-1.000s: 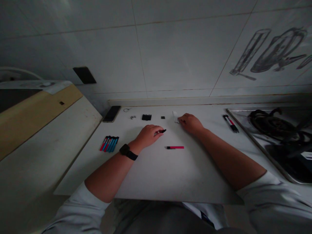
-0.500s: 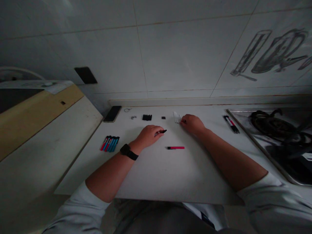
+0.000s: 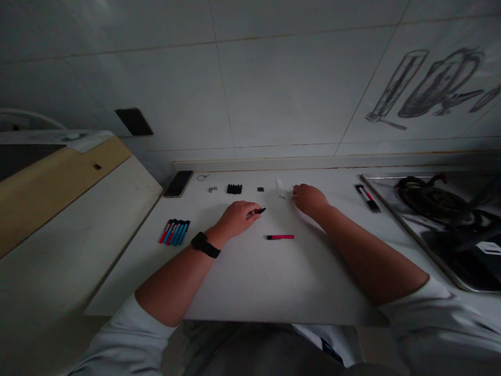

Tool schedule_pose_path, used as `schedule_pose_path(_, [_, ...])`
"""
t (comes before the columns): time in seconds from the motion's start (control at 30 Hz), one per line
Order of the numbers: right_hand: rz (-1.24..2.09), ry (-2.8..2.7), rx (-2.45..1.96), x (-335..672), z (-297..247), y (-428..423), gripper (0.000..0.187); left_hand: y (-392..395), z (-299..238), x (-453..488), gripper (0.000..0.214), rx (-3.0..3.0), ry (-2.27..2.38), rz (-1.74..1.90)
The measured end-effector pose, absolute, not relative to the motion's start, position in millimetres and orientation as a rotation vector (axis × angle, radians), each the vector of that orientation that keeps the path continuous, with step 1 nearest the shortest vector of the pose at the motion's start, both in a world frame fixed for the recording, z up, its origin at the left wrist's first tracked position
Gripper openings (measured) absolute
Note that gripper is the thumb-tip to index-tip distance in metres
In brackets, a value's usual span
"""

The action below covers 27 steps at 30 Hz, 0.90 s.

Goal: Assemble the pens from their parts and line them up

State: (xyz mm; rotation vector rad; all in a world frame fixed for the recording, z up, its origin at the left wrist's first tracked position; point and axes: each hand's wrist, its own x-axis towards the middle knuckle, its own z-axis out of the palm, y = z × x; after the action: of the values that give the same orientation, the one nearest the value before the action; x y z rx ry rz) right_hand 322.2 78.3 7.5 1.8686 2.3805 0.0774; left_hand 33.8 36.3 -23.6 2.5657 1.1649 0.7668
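My left hand (image 3: 238, 218) is closed in a pinch around a small black pen part (image 3: 260, 211), whose dark end sticks out past the fingertips. Beyond it, my right hand (image 3: 310, 198) hovers at the right of a few thin white pen refills (image 3: 280, 188). Its fingers are pinched, and a thin pale refill (image 3: 291, 188) shows faintly at their tips. Between my forearms lies a red pen barrel (image 3: 282, 237) with a black end. Along the back are small springs (image 3: 212, 189), a row of black pen parts (image 3: 234, 189) and tiny dark pieces (image 3: 260, 189).
Red and blue pen barrels (image 3: 174, 232) lie side by side at the left. A phone (image 3: 178, 184) rests at the back left corner, near a thin ring (image 3: 202, 177). At the right, several pens (image 3: 367, 198) lie beside a gas stove (image 3: 426, 209). A tiled wall closes the back.
My right hand has shifted a little to the right, away from the white refills, with a pale refill at its fingertips. My left hand stays in place with the black part. The view has turned slightly.
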Motion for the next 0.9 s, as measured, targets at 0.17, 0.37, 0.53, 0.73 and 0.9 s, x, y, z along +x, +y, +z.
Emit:
schedule_pose_path(0.17, [-0.003, 2.275, 1.899, 325.6, 13.7, 76.3, 0.041, 37.0, -22.9, 32.8, 0.016, 2.563, 1.188, 0.757])
schedule_pose_path(0.37, [-0.086, 2.18, 1.819, 333.3, 25.4, 67.4, 0.035, 34.7, -20.2, 33.0, 0.017, 2.557, 1.214, 0.74])
schedule_pose_path(0.53, [-0.125, 2.281, 1.662, 328.7, 30.6, 58.0, 0.038, 34.3, -19.5, 33.4, 0.018, 2.546, 1.225, 0.739])
schedule_pose_path(0.73, [-0.138, 2.496, 1.454, 316.0, 31.4, 52.2, 0.03, 34.0, -17.6, 33.8, 0.018, 2.543, 1.235, 0.722])
schedule_pose_path(0.9, [-0.119, 2.596, 1.461, 308.5, 24.7, 49.7, 0.029, 33.8, -18.1, 33.5, 0.018, 2.531, 1.229, 0.738])
